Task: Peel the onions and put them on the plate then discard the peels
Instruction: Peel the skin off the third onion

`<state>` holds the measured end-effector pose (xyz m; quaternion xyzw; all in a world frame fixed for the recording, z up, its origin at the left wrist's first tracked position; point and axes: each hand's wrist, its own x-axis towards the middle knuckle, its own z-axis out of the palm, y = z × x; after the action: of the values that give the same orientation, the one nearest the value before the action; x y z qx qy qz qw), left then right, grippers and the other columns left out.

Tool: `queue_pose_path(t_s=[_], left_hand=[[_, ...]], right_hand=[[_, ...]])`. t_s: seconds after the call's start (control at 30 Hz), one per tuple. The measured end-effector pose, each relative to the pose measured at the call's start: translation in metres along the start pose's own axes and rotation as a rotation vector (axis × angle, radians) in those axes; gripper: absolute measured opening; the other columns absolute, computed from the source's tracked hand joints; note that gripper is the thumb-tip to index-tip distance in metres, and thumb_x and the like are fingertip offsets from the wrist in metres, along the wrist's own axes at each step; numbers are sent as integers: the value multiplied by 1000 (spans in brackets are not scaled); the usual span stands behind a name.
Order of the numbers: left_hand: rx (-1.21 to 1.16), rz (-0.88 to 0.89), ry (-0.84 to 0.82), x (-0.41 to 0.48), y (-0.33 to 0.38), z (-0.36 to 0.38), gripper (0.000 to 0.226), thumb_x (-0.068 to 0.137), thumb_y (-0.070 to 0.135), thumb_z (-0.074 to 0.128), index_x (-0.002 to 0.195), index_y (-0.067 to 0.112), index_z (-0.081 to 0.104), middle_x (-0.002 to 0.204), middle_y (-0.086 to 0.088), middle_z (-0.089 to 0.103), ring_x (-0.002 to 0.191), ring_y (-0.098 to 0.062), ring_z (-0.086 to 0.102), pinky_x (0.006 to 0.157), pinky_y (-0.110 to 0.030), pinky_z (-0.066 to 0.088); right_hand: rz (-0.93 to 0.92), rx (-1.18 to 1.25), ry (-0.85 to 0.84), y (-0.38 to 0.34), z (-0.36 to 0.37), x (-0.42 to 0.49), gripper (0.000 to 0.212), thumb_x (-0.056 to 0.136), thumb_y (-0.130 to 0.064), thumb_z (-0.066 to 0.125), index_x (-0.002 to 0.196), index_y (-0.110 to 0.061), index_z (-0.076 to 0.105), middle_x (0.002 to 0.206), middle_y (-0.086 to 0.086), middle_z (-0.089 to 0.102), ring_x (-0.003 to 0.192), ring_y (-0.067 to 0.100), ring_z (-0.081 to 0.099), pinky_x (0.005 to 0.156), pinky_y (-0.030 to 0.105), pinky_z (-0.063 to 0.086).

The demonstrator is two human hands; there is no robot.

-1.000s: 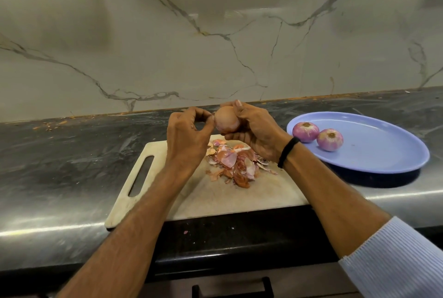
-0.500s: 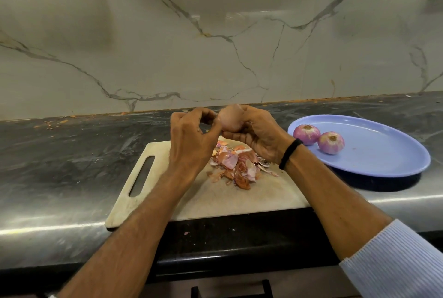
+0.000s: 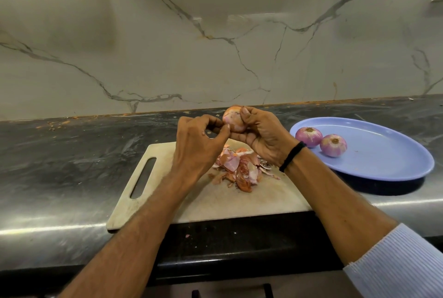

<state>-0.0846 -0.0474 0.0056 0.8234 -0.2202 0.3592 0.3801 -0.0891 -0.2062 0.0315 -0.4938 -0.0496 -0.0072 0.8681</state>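
Onion (image 3: 233,120) sat gripped in my curled right hand (image 3: 263,137) above the cutting board (image 3: 239,202), my left hand (image 3: 196,144) pinching its skin between thumb and forefinger, while I saw peels (image 3: 239,168) heaped on the board beneath and two peeled onions (image 3: 308,136) side by side on the blue plate (image 3: 383,154).

bare forearms, black wristband (image 3: 292,156) on R wrist, pale-blue striped sleeve (image 3: 398,264)

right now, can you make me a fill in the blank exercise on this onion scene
The plate holds ____ peeled onions. The peels lie heaped on the ____. The ____ hand holds a third onion while the left hand pinches its skin.
Missing: two; board; right.
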Motion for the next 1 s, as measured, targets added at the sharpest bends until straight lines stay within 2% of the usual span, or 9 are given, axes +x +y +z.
queue_pose_path(t_s=[0.1,0.2,0.4,0.5,0.6,0.73,0.83,0.9,1.0], left_hand=[[-13,13,30,1,0,-1,12,88,30,73,96,21,75,85,18,62,97,-15,51,73,-11,31],[-8,5,43,2,-3,-2,15,90,27,72,101,18,76,90,11,67,99,-16,51,75,-11,32],[-85,-86,15,3,-4,-2,23,93,31,70,114,22,74,100,16,67,106,-12,51,77,-6,35],[-132,-115,11,4,-4,-4,25,93,32,69,115,21,75,102,14,71,104,-9,61,86,-17,47],[-221,-178,-13,4,2,-7,22,96,30,66,111,19,77,93,8,76,86,0,68,85,-29,57],[-244,-200,-43,3,3,-6,24,96,35,65,93,17,80,78,-13,74,78,-32,70,72,-47,57],[-230,-200,-51,4,0,-6,29,96,35,65,82,14,80,69,-15,71,63,-30,65,61,-37,53],[-210,-194,-61,3,-2,-5,40,97,34,65,71,5,76,58,-16,63,48,-20,50,53,-22,40],[-186,-197,-61,3,-6,-5,44,97,31,64,70,-3,71,55,-18,60,46,-21,46,58,-19,36]], right_hand=[[11,-38,11,2,-2,2,33,99,-17,52,124,4,55,120,28,61,96,32,67,79,47,59],[-11,-169,36,1,-5,3,35,94,-23,61,123,-3,61,122,22,64,95,26,65,86,42,56],[-26,-83,7,2,-3,3,34,94,-11,60,125,0,56,118,22,66,95,29,69,82,40,59],[-23,-71,-3,1,-2,3,34,93,-9,60,125,-1,54,113,21,67,95,31,69,83,43,59],[-28,-75,-6,2,-1,2,34,92,-9,61,124,-3,54,113,21,67,100,34,68,86,45,57],[-40,-59,-24,1,-1,2,30,91,-6,61,121,-5,56,115,22,67,97,32,69,79,40,60],[-48,-91,-30,2,-2,3,26,90,-5,61,115,-7,57,116,22,66,94,31,70,77,38,60],[-54,-131,-26,4,-2,3,25,90,-6,63,114,-8,57,117,22,65,95,32,70,79,38,60],[-57,-188,-15,5,-4,4,25,89,-9,64,113,-10,58,118,22,65,102,37,67,86,46,57]])
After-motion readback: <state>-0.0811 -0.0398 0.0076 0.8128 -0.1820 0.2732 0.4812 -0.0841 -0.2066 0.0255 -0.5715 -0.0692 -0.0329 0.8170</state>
